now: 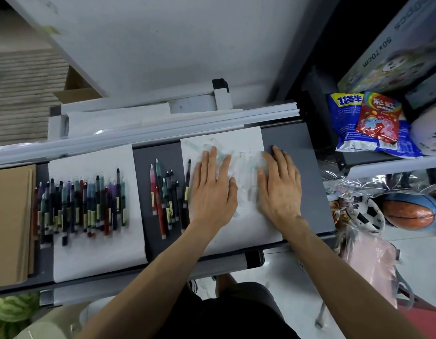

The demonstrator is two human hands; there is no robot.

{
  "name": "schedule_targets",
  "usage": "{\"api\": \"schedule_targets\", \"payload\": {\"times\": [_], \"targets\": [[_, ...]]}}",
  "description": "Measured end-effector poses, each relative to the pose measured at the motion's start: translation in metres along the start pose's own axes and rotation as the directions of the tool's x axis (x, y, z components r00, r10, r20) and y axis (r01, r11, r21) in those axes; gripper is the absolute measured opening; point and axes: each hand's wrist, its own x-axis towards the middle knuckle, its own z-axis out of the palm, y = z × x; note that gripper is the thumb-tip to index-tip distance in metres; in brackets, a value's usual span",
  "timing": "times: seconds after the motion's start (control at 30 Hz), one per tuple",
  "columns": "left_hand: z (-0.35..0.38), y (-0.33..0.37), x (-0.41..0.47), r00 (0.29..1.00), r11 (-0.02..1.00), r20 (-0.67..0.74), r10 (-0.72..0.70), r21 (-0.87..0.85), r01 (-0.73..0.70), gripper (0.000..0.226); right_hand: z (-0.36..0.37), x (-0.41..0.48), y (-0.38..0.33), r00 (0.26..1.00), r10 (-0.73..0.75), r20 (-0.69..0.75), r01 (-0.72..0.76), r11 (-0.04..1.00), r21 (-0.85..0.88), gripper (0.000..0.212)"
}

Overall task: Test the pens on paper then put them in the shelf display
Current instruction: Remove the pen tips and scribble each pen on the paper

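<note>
1. Both forearms reach in from the near edge over the grey shelf (297,143).
2. Left hand (213,192): flat, palm down, fingers straight and spread, grasping nothing. It presses on the test sheet (248,231).
3. Right hand (280,184): likewise flat and released, holding nothing. It lies on the right half of the same sheet, with its outer fingertips over the sheet's right edge.
4. The test sheet lies flat on the shelf. Faint greenish marks show around and between the hands, too blurred to read.
5. Loose pens (165,196): a small group lying on bare shelf just left of the test sheet, tips pointing away. One dark pen (187,182) lies along the sheet's left edge, just beside the left hand.
6. Main pen row (82,204): many pens side by side on a second sheet (97,253), well left of the hands.
7. A brown card stack (9,221) sits at the far left of the shelf.
8. A white rail (138,133) runs behind the shelf.
9. To the far right are snack packets (373,123) and a basketball (412,214).
</note>
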Motion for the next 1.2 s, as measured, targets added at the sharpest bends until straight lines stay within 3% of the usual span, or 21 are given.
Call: {"api": "schedule_targets", "payload": {"times": [0.2,0.33,0.47,0.63,0.8,1.07,1.2], "targets": [[-0.012,0.0,-0.001,0.999,0.998,0.027,0.029,-0.058,-0.028,0.058,-0.018,0.001,-0.007,0.998,0.005,0.059,-0.006,1.0,0.019,0.05],[-0.031,-0.008,-0.007,0.996,0.985,0.085,0.034,-0.172,-0.018,0.057,-0.034,-0.005,-0.025,0.992,-0.112,0.065,0.112,0.994,0.001,0.054],[-0.058,-0.027,-0.021,0.989,0.992,0.142,-0.027,-0.122,0.044,0.058,-0.039,-0.016,-0.06,0.952,-0.268,0.149,0.261,0.963,0.067,0.056],[-0.098,-0.057,-0.043,0.993,0.991,0.039,-0.11,-0.076,0.112,0.047,-0.031,-0.026,-0.1,0.886,-0.425,0.184,0.426,0.904,0.035,0.051],[-0.115,-0.093,-0.069,0.944,0.962,0.186,-0.272,0.034,0.271,0.044,-0.03,-0.03,-0.126,0.843,-0.509,0.175,0.522,0.852,-0.039,0.045],[-0.119,-0.104,-0.071,0.885,0.911,0.255,-0.39,-0.032,0.411,0.018,-0.027,-0.023,-0.141,0.835,-0.441,0.331,0.485,0.873,-0.06,0.029],[-0.117,-0.103,-0.055,0.83,0.844,0.285,-0.479,-0.11,0.525,0.035,-0.022,-0.01,-0.164,0.866,-0.247,0.434,0.283,0.959,-0.019,0.038]]}}
